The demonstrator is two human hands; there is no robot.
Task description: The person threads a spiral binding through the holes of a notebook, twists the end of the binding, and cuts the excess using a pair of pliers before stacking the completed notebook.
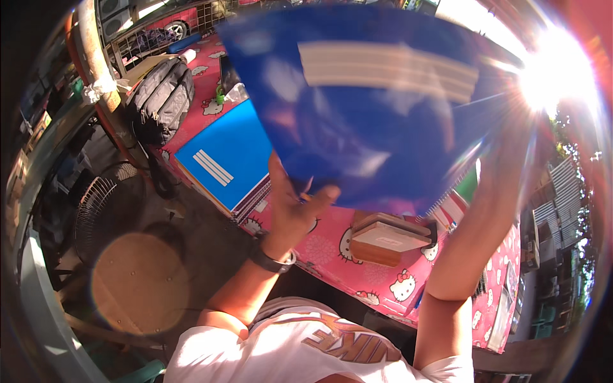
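Observation:
A large dark blue notebook (377,134) with a pale lined label and a spiral edge is held up tilted above the table, filling the upper middle of the view. My left hand (297,207) is closed on its lower left corner, thumb over the cover. My right hand (517,137) is raised at the notebook's right side; strong sun glare hides its fingers. Left of the raised notebook, a brighter blue notebook (239,143) lies on top of a stack at the table's edge. A small pile of brown and white flat blocks or boxes (389,239) sits below the raised notebook.
A pink cartoon-print cloth covers the table (402,287). A grey and black backpack (163,99) stands at its far left beside a rusty post (99,57). A round wooden stool (140,284) and a fan (99,198) are at left. Red-and-white booklets (447,210) lie at right.

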